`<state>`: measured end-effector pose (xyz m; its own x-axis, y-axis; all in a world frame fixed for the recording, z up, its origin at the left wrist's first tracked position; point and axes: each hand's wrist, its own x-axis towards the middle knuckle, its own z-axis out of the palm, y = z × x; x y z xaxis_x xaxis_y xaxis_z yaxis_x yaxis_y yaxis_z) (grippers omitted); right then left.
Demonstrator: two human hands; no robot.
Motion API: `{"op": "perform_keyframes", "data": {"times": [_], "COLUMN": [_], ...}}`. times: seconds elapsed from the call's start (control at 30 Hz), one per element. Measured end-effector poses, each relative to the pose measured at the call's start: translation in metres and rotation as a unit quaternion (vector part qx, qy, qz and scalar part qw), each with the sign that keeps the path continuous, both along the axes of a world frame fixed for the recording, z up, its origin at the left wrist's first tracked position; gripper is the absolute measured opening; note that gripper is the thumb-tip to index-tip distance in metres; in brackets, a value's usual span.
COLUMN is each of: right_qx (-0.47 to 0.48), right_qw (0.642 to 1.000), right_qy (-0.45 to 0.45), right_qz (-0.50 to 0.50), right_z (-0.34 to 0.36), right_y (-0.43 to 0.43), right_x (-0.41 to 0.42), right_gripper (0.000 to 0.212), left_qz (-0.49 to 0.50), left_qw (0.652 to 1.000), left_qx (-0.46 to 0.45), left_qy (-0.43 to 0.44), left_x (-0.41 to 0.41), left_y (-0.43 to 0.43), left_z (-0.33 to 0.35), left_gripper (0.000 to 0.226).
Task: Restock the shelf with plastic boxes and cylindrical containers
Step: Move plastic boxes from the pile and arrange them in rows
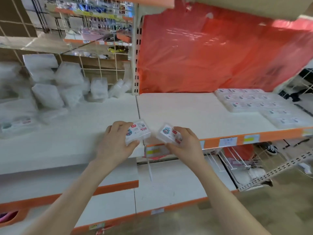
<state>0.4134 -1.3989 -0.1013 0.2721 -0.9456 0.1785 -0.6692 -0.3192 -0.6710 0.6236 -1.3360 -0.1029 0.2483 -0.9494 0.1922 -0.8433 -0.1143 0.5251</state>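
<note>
At the lip of the shelf (177, 112): carrying two small boxes side by side, nearly touching, hovering just over the front edge; not yet resting flat, judging by the tilt.
left hand (116, 141): gripping the left box (138, 131), wrapping fingers round its far-left side, pressing the thumb on the near corner; keeping the label up, probably for laying it flat and readable.
right hand (186, 143): pinching the right box (169, 134) from its right side, curling fingers over the top, tucking the thumb under the near edge; tipping it toward the left hand.
both boxes: looking like clear hard plastic, flat and rectangular with rounded corners, each wearing a white paper label with a cartoon figure and a red mark; likely sliding easily, being smooth and light.
laid boxes (250, 100): lying flat in tidy rows, labels up, beyond and well right of the right hand; suggesting the pattern being followed, leaving bare board between them and the hands.
clear packs (50, 85): leaning and piling up beyond and left of the left hand, wrapped in cloudy film; too blurred for telling box from cylinder.
shelf: matte white board running ahead of both hands, ending in an orange strip (277, 135) carrying paper tags (227, 141) just right of the right hand.
red sheet (203, 56): hanging glossy and wrinkled well beyond the hands, backing the shelf.
step: judging as mid-restock, bringing the pair in for setting down.
</note>
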Motion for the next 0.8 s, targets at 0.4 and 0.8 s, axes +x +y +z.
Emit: {"op": "perform_keyframes", "data": {"times": [0.4, 0.8], "right_qx": [-0.005, -0.005], "right_qw": [0.996, 0.993], "right_qy": [0.027, 0.017], "right_qz": [-0.088, -0.117], "right_z": [-0.008, -0.001], "right_y": [-0.011, -0.102], "right_x": [-0.186, -0.232], "right_gripper": [0.06, 0.055], "left_qz": [-0.084, -0.133], "left_qw": [0.996, 0.991], "left_qx": [-0.001, -0.026], "left_qy": [0.006, -0.013], "left_x": [-0.18, -0.228], "left_y": [-0.038, -0.149], "left_z": [-0.005, -0.006], "left_gripper": [0.058, 0.057]}}
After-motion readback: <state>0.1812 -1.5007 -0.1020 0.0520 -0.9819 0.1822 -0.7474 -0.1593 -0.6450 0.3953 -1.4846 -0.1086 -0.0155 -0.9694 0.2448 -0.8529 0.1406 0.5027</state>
